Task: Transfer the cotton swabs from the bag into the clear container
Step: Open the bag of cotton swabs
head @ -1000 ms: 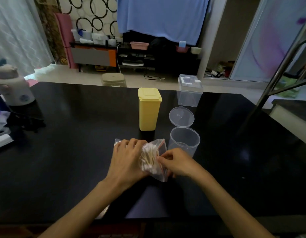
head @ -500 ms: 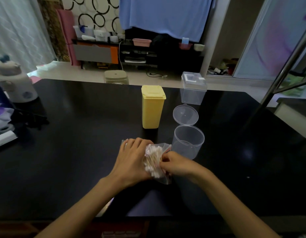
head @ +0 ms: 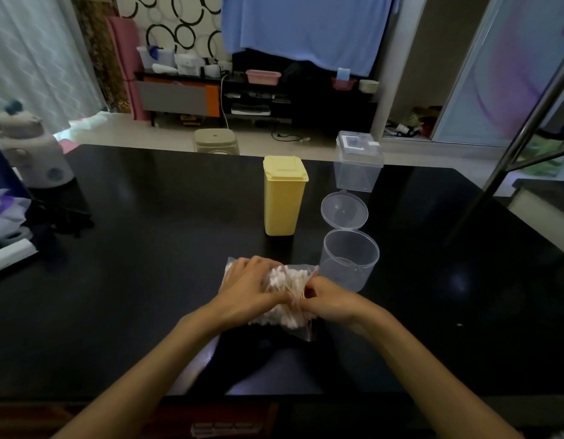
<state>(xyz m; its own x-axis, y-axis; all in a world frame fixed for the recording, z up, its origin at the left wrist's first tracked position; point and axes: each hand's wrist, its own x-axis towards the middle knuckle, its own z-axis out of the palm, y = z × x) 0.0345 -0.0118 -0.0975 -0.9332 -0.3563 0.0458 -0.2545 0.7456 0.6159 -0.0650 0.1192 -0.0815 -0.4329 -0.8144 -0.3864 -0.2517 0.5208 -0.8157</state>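
A clear plastic bag full of cotton swabs lies on the black table near the front middle. My left hand lies over the bag's left part and grips it. My right hand pinches the bag's right edge, where its opening is. Just right of the bag and behind my right hand stands the round clear container, open and empty, with its hinged lid flipped back.
A yellow lidded box stands behind the bag. A square clear box with a lid sits at the table's far edge. A pale bottle and cloths are at the left. A metal pole slants at the right.
My hands have closed in on the bag and the swabs have bunched toward its right end. My right hand has shifted its pinch along the bag's right edge.
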